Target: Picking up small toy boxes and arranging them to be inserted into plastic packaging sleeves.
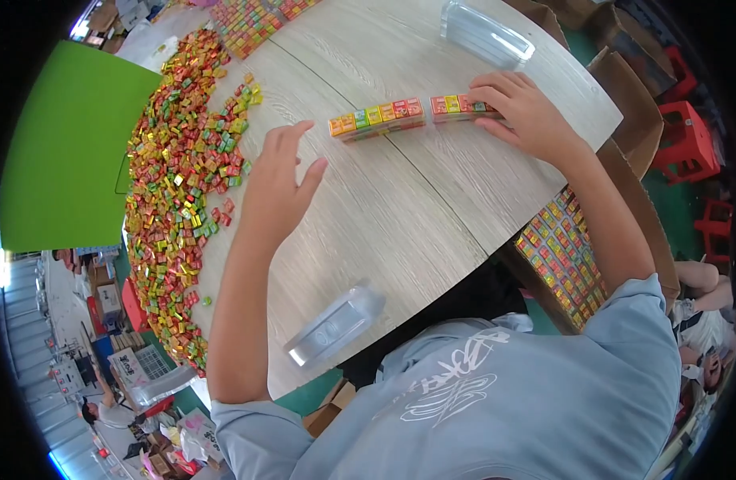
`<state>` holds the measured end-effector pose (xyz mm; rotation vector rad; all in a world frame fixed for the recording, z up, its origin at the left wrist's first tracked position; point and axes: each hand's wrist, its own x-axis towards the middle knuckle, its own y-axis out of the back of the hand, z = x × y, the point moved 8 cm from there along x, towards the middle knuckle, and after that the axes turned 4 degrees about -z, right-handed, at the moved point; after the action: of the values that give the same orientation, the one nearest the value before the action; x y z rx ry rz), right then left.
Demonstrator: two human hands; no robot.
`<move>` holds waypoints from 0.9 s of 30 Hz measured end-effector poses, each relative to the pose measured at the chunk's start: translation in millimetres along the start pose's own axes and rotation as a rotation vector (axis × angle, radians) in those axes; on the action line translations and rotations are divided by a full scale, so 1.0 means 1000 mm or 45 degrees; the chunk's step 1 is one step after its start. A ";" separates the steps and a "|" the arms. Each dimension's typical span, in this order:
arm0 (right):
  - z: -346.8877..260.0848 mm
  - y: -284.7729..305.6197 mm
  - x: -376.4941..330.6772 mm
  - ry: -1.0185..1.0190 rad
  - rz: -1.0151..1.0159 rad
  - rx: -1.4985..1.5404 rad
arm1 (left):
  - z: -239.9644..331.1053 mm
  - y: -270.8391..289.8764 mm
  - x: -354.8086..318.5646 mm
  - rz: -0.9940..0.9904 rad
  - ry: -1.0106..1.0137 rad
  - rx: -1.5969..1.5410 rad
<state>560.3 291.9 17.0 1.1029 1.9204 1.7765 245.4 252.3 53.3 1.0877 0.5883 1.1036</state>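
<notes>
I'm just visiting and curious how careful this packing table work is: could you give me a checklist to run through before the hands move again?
1. Left hand free: ok, open and holding nothing.
2. Right hand on the right row of small boxes: ok, fingers over its right part.
3. Firm grip there: cannot tell from this angle.
4. Right row meeting the left row of small boxes: not ok, a small gap remains.
5. Loose pile of colourful pieces apart from both rows: ok, off to the left.
</notes>
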 end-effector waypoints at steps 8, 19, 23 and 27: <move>-0.021 0.019 -0.015 0.078 0.218 -0.244 | 0.039 -0.028 0.035 0.078 -0.352 0.531; -0.021 0.013 -0.015 0.056 0.183 -0.242 | 0.042 -0.038 0.028 0.181 -0.433 0.713; -0.019 0.011 -0.013 0.047 0.181 -0.251 | 0.048 -0.037 0.027 0.251 -0.460 0.792; -0.019 0.012 -0.009 0.054 0.169 -0.255 | 0.048 -0.042 0.031 0.310 -0.514 0.856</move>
<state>557.8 271.1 29.5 1.1524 1.6815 2.0275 314.2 260.0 37.9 1.9532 0.5188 0.8621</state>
